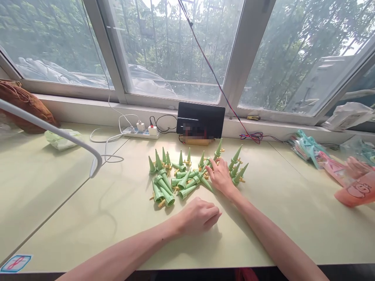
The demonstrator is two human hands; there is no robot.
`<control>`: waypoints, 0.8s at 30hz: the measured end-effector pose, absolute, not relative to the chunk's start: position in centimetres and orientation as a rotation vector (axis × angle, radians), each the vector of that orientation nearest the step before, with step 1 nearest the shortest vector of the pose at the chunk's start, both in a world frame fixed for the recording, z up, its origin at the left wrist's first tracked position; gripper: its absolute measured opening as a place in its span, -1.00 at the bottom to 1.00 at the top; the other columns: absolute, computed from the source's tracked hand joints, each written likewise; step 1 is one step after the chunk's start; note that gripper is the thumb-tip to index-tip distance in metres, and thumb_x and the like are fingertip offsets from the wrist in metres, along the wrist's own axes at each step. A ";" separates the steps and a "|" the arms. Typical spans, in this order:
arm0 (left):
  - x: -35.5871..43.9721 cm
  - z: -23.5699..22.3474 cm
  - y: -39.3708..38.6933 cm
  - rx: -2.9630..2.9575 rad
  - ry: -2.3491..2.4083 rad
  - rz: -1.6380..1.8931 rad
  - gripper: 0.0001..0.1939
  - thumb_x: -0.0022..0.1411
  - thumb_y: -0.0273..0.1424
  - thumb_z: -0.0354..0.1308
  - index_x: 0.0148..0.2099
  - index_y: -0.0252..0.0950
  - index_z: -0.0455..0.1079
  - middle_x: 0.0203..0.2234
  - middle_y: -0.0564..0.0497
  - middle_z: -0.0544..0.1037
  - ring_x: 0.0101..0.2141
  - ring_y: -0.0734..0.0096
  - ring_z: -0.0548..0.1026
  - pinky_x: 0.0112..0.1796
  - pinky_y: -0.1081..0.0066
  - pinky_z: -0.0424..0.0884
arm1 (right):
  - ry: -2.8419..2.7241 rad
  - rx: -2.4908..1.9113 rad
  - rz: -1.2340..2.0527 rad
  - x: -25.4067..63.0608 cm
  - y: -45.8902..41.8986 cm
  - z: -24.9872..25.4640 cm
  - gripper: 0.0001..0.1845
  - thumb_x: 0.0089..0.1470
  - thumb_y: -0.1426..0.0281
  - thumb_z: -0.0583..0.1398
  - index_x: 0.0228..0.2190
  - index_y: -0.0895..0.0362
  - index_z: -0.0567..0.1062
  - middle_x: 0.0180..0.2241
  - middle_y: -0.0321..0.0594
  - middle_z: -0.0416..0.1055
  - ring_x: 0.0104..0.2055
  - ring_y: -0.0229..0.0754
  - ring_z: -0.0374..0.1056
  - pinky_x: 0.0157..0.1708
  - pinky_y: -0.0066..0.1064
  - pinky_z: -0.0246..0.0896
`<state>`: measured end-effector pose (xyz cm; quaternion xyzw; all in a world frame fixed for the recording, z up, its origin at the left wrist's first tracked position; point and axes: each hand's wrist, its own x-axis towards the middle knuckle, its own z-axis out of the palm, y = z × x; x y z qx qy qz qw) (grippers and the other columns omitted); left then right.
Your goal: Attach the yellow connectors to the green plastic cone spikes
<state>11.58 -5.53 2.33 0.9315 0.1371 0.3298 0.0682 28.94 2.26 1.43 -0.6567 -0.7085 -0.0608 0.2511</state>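
Observation:
A heap of several green cone-shaped plastic spikes (175, 177) with small yellow fittings lies in the middle of the pale green table (88, 210); some stand upright, some lie flat. My right hand (220, 176) reaches into the right side of the heap, fingers touching a lying cone (205, 181); whether it grips one is hidden. My left hand (199, 215) rests on the table just in front of the heap, fingers curled loosely under, with nothing visible in it.
A black tablet (200, 120) stands at the window sill behind the heap, beside a power strip (142, 132) with cables. A white lamp arm (52, 130) reaches in from the left. Another person's hand (356, 167) and colourful packets (328, 164) are at the right.

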 end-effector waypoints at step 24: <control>11.6 2.2 -5.4 2.841 0.434 0.913 -0.65 0.40 -0.45 -0.05 -0.50 -0.27 0.16 -0.67 0.13 0.24 -0.65 0.53 0.13 -0.56 0.41 0.04 | -1.981 -1.714 -0.077 29.0 1.5 1.0 -0.55 0.39 0.20 -0.03 0.11 0.15 0.42 0.07 0.04 0.36 -0.03 0.13 0.25 -0.06 -0.07 0.24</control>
